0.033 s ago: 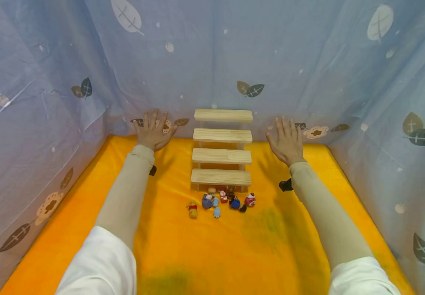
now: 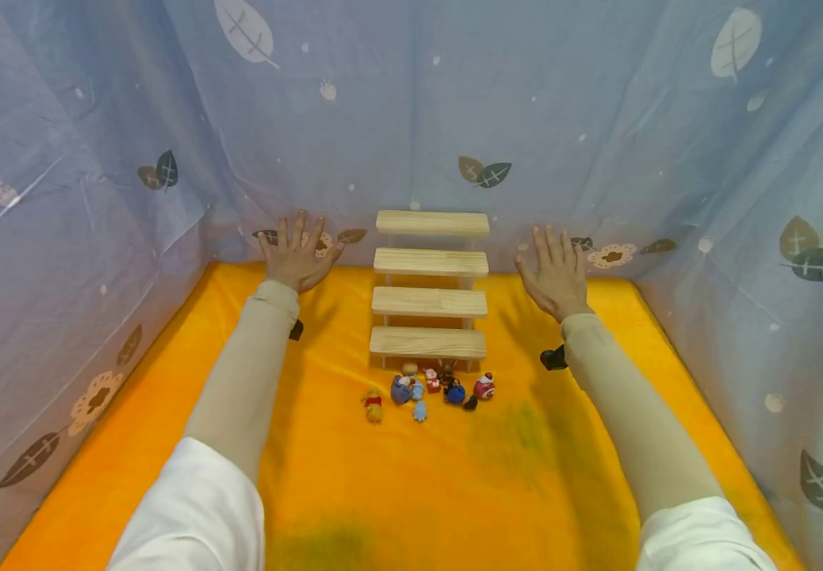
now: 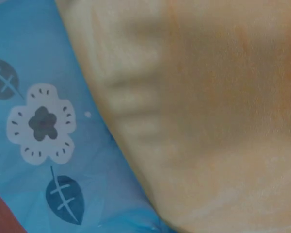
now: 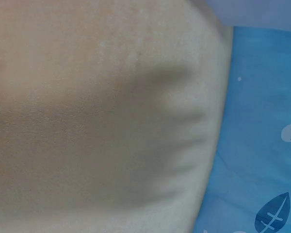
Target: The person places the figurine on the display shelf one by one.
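Both hands are stretched forward above the orange cloth, palms down with fingers spread, and neither holds anything. My left hand is left of a four-step wooden rack; my right hand is to its right. At the foot of the rack lie several small toy figures: a yellow bear with a red top, a light-blue figure, a red-and-white figure, a dark-blue one and a pinkish-red one with a white-trimmed hat. Each wrist view catches a finger-shaped shadow on the cloth.
Orange cloth covers the surface. Blue-grey curtains printed with leaves and flowers enclose the back and both sides. The rack stands close to the back curtain. A black device shows beneath the right wrist.
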The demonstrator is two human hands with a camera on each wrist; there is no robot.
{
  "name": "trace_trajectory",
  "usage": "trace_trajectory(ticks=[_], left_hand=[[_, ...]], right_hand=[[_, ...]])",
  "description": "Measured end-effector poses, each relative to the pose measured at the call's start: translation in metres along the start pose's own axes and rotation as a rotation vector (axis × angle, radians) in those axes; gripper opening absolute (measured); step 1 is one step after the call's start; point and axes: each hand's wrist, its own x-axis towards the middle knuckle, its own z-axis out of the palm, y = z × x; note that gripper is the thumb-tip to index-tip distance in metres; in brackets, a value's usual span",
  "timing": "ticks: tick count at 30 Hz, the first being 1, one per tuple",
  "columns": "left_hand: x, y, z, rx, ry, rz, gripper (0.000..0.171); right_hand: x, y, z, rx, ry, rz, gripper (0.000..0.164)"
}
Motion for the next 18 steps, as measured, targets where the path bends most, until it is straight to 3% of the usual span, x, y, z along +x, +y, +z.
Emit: trace_trajectory(ticks=[8,12,15,18], left_hand=[[-0.005,0.005,-0.005,-0.023,0.006,0.009,0.078],[-0.007,0.008,-0.009,-0.072,0.045,0.007,0.078],[-0.008,0.012,-0.014,-0.229,0.117,-0.006,0.077],[-0.011,0.021,-0.024,-0.536,0.202,-0.039,0.074]], right_hand=[[-0.010,0.002,-0.006,0.028,0.015,0.004,0.080],[-0.014,0.003,-0.007,0.048,0.032,0.009,0.079],[-0.017,-0.001,-0.010,0.105,0.077,0.012,0.078],[-0.023,-0.008,-0.019,0.226,0.150,0.017,0.074]])
